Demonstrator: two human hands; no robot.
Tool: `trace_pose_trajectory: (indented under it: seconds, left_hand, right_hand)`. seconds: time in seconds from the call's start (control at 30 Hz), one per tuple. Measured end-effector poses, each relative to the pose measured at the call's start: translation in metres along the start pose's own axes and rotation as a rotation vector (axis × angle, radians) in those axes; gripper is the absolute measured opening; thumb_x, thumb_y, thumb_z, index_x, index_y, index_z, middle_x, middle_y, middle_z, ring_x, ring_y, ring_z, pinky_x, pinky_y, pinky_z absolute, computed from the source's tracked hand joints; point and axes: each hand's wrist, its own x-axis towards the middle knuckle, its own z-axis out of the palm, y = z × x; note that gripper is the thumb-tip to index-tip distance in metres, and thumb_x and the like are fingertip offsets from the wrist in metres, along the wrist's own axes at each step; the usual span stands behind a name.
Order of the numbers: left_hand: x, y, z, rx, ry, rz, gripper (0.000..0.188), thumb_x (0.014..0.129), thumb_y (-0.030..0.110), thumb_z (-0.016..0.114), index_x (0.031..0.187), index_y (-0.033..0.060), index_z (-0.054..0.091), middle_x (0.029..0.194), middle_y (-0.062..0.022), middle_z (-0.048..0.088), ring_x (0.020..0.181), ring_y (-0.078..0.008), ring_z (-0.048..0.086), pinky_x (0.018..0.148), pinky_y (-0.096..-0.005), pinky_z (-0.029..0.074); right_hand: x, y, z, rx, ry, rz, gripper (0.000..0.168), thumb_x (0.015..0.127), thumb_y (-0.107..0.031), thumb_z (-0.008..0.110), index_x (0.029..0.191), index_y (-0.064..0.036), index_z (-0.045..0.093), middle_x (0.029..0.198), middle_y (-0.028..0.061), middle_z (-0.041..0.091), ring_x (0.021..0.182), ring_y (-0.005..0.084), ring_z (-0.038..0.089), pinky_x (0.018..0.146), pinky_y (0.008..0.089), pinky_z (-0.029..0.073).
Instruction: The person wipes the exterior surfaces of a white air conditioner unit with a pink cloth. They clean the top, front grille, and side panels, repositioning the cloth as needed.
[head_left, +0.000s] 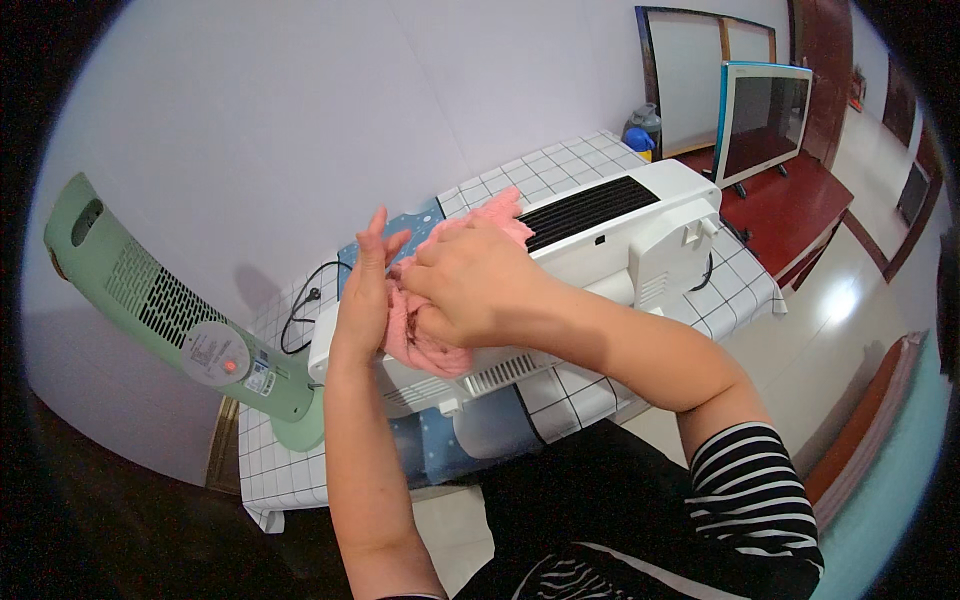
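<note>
A crumpled pink cloth (427, 349) is bunched over the left part of a long white vented appliance (600, 277), which resembles an electric heater. My right hand (480, 281) grips the cloth from above with bent fingers. Beside it, my left hand (367, 292) is turned edge-on, its palm side against the cloth and its fingers pointing up and spread. A black slatted grille (592, 210) runs along the appliance's top, and vent slots (502, 375) show low on its near side. Hands and cloth hide the top at the left end.
A green tower fan or heater (150, 300) leans in view at left, near a black plug cord (309, 296). Beneath lies a checked tablecloth (285, 476) with a blue mat (435, 442). At right, a television (769, 120) stands on a red table (806, 202).
</note>
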Motion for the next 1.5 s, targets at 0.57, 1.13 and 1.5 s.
trace_pose_trajectory:
  seconds: [0.57, 1.13, 1.5]
  left_hand:
    - [-0.003, 0.000, -0.004, 0.446, 0.044, 0.024, 0.084, 0.108, 0.073, 0.025, 0.160, 0.0107, 0.047, 0.144, -0.0159, 0.067, 0.143, -0.0316, 0.053, 0.122, -0.0369, 0.033]
    - [0.000, 0.010, 0.005, 0.221, -0.089, -0.029, 0.097, 0.103, 0.081, 0.021, 0.165, 0.0089, 0.036, 0.154, -0.0207, 0.055, 0.141, -0.0307, 0.050, 0.123, -0.0431, 0.033]
    - [0.002, -0.001, 0.003, 0.022, -0.160, -0.074, 0.088, 0.107, 0.073, 0.027, 0.160, 0.0043, 0.043, 0.151, -0.0183, 0.056, 0.132, -0.0272, 0.059, 0.113, -0.0378, 0.045]
  right_hand:
    - [-0.100, 0.106, -0.087, -0.315, 0.163, 0.270, 0.024, 0.083, -0.024, 0.060, 0.090, -0.006, 0.075, 0.089, 0.0166, 0.074, 0.086, 0.0396, 0.069, 0.074, 0.0512, 0.055]
    - [-0.052, 0.012, 0.010, -0.130, 0.497, 0.061, 0.030, 0.073, -0.030, 0.072, 0.094, -0.009, 0.072, 0.100, 0.0106, 0.070, 0.098, 0.0315, 0.066, 0.092, 0.0516, 0.047]
    - [-0.057, -0.005, 0.033, 0.071, 0.511, -0.271, 0.025, 0.073, -0.024, 0.071, 0.095, -0.012, 0.071, 0.129, 0.0053, 0.067, 0.123, 0.0306, 0.061, 0.105, 0.0502, 0.046]
